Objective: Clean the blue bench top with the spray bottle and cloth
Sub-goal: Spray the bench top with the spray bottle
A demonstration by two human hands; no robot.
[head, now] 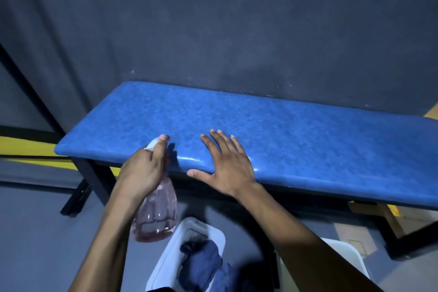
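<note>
The blue padded bench top runs across the middle of the view on a black frame. My left hand grips the neck of a clear pink spray bottle, whose white nozzle points at the bench's near left part; my forefinger lies on top of the head. My right hand rests flat on the front edge of the bench, fingers spread, holding nothing. A dark blue cloth lies crumpled in a white bin on the floor below my arms.
A second white bin stands on the floor at the right, partly behind my right forearm. A dark wall rises right behind the bench. Black bench legs stand at the left, and yellow floor markings show beside them.
</note>
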